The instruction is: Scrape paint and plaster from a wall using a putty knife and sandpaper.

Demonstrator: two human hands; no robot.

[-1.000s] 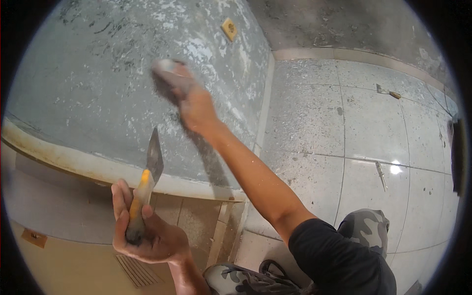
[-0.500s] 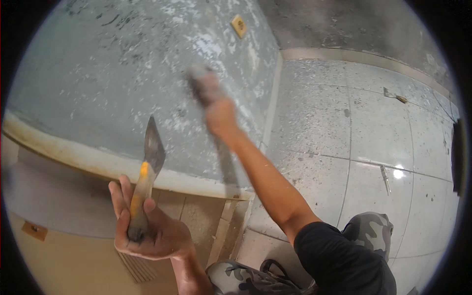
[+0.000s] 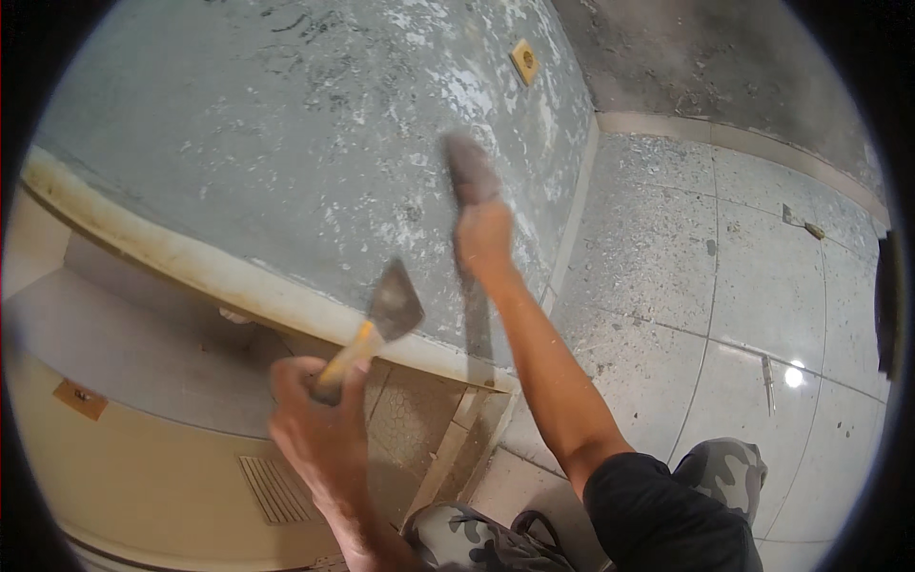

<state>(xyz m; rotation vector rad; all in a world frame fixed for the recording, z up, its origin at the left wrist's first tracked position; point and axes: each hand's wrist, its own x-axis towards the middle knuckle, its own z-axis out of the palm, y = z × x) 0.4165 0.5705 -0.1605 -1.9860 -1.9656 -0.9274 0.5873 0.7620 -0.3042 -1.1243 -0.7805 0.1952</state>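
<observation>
My left hand is closed round the handle of a scraper with a yellow and pale grip. Its pointed, broad metal blade tilts up in front of the lower edge of the grey wall. Farther out, my right hand is closed on a dark brown, block-like thing, held at the wall among patches of white, flaking paint. Motion smears it, so its exact kind is unclear. A shadow of the arm falls on the wall below.
A yellow socket sits on the wall. Paint flakes litter the tiled floor at right, where another scraper and a thin metal tool lie. At lower left are a beige panel with a vent and an orange-brown plate.
The view has shifted, so the wall and floor sit farther right and lower. My left hand has turned, tipping the scraper to the right; its fingers have closed more. My right hand remains at the wall.
</observation>
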